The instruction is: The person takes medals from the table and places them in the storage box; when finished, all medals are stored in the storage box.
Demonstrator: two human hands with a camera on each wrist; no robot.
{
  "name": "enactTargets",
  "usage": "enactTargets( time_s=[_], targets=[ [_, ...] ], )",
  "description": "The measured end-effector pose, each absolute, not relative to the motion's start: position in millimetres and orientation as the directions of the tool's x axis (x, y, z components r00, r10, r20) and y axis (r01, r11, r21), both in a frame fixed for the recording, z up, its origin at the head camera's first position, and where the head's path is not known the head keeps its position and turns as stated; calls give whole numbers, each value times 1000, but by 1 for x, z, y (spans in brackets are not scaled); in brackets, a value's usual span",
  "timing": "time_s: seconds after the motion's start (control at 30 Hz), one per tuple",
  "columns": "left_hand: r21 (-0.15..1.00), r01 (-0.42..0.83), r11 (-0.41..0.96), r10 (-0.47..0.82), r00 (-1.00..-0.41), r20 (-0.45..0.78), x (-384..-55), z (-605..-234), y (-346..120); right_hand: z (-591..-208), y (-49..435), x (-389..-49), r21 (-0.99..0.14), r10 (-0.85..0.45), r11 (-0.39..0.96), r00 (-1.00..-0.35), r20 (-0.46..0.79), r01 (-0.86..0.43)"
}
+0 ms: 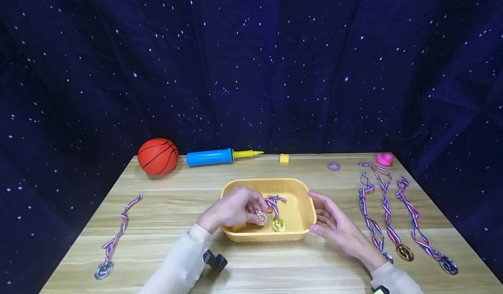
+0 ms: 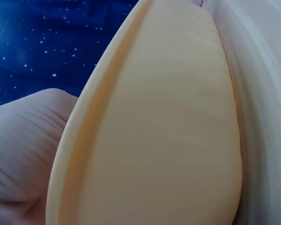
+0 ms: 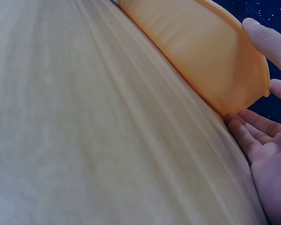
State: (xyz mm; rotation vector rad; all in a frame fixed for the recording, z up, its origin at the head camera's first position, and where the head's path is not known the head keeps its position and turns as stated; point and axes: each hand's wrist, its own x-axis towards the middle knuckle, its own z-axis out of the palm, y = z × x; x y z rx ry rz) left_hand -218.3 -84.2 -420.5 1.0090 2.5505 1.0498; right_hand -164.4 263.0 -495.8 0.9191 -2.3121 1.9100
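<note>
Our left hand (image 1: pixel 237 207) pinches a medal (image 1: pixel 262 218) inside the tray (image 1: pixel 271 237), whose long axis runs toward our spread right hand (image 1: pixel 339 229).

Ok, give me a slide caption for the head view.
Left hand holds a medal inside the yellow tub while the right hand touches its side.

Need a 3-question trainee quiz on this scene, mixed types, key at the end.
1. True or false: the left hand holds a medal while the right hand touches the yellow tub.
2. Which lies between the basketball and the yellow block: (a) pink duck, (b) blue pump, (c) purple ring?
3. How many medals lie on the table outside the tub?

Key: 1 true; 2 b; 3 four.
</note>
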Motion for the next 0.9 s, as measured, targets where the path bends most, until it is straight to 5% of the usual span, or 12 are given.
enactTargets(
  time_s=[0.57, 0.9],
  targets=[
    [605, 547, 578, 610, -782, 125, -218, -420, -87, -497, 264, -164, -904, -424, 99, -839, 341, -417],
    [592, 629, 504, 526, -767, 368, -218, -398, -113, -498, 264, -165, -902, -427, 89, -834, 349, -423]
  ],
)
